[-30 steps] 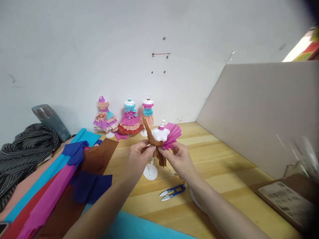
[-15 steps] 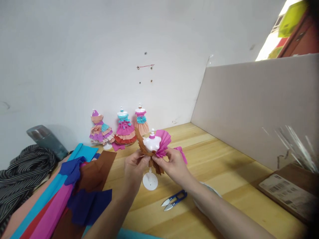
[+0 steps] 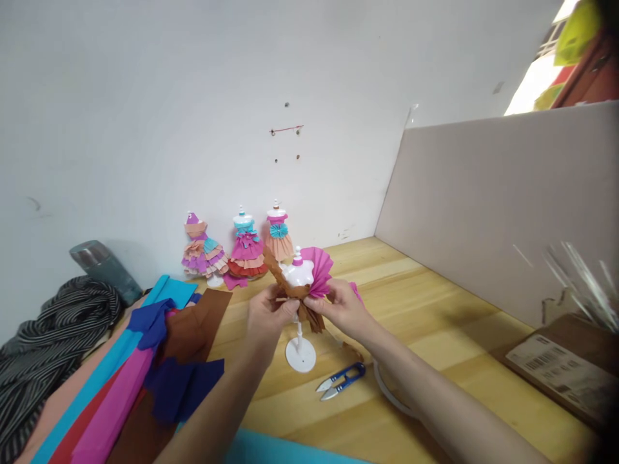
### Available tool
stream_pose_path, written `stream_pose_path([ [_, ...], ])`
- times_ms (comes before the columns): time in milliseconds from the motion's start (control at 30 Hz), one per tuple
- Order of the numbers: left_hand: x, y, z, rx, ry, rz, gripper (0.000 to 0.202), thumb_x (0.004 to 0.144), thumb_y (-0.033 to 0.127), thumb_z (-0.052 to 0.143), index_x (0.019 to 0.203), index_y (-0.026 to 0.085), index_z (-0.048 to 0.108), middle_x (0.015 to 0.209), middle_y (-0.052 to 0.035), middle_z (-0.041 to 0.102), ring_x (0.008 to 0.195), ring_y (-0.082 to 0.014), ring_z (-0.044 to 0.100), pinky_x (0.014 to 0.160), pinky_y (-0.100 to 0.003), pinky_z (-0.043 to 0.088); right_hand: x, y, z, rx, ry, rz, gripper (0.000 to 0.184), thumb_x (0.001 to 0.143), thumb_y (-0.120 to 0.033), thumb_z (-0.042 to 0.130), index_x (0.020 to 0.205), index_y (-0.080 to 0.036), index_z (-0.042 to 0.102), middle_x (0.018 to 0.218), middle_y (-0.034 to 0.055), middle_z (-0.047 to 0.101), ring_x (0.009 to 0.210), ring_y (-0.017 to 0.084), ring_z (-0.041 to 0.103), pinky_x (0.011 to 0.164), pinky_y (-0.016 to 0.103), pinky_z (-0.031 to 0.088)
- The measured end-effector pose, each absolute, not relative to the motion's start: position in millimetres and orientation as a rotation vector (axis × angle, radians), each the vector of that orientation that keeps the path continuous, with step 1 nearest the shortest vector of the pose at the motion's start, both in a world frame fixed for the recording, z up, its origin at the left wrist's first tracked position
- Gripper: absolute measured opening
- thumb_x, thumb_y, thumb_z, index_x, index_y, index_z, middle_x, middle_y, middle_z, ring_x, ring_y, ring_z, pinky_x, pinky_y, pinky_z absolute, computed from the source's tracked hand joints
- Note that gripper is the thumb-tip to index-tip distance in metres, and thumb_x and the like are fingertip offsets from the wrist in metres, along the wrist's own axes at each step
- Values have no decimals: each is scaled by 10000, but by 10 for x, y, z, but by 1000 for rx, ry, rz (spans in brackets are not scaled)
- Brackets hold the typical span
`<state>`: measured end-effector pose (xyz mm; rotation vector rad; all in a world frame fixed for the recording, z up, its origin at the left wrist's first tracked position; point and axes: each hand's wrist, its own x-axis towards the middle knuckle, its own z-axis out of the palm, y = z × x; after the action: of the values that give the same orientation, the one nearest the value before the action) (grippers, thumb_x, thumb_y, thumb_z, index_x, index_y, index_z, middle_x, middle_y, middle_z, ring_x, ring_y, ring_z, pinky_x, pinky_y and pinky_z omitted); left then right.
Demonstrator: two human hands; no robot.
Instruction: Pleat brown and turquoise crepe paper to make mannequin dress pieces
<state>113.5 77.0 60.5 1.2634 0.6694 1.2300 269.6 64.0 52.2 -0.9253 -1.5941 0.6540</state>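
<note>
A small white dress-form mannequin [image 3: 296, 276] on a round base [image 3: 300, 362] stands tilted between my hands. Brown crepe paper [image 3: 298, 292] wraps round its chest, with one end sticking up at the left and loose folds hanging below. My left hand [image 3: 271, 317] pinches the brown paper at the mannequin's left side as I see it. On the other side, my right hand [image 3: 344, 310] presses thumb and fingers on the paper, close under a pleated pink paper fan [image 3: 319, 272]. The fingertips behind the mannequin are hidden.
Blue-handled thread snips [image 3: 341, 381] and a roll of tape [image 3: 391, 392] lie near my right forearm. Three dressed mannequins [image 3: 247, 248] stand by the wall. Coloured crepe paper [image 3: 193, 325] covers the left side. A cardboard box [image 3: 556, 367] sits at right.
The view has shifted slightly, so most things appear further right. My hands keep their pinch on the brown paper, and more of the mannequin's stand shows below them.
</note>
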Motion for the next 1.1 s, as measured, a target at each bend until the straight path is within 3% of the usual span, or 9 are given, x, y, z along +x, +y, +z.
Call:
stream_pose_path([
  [333,1075,825,547,1301,560,1067,313,604,309,802,838,126,702,775,-61,725,728,-206,660,706,-306,504,2761,611,613,-837,-1714,704,379,781,-547,583,721,-173,602,621,-13,515,571,129,438,544,248,381],
  [767,1064,817,553,1106,339,854,338,662,390,788,889,157,695,875,-85,723,964,-271,652,887,-380,474,2692,515,718,-928,-1721,723,357,796,-506,591,718,-158,601,567,-55,376,537,100,336,504,225,264],
  [967,963,898,484,1022,407,874,475,598,522,777,872,155,653,874,-100,702,916,-298,655,799,-406,502,2699,475,790,-884,-1554,981,465,786,-590,563,900,-153,674,568,-43,418,528,102,335,488,229,263],
  [1100,899,943,452,1041,404,888,542,495,588,778,769,142,638,851,-132,687,907,-335,649,723,-406,513,2693,454,803,-896,-1630,984,404,830,-543,542,782,-162,666,585,-30,458,520,96,332,478,231,249],
])
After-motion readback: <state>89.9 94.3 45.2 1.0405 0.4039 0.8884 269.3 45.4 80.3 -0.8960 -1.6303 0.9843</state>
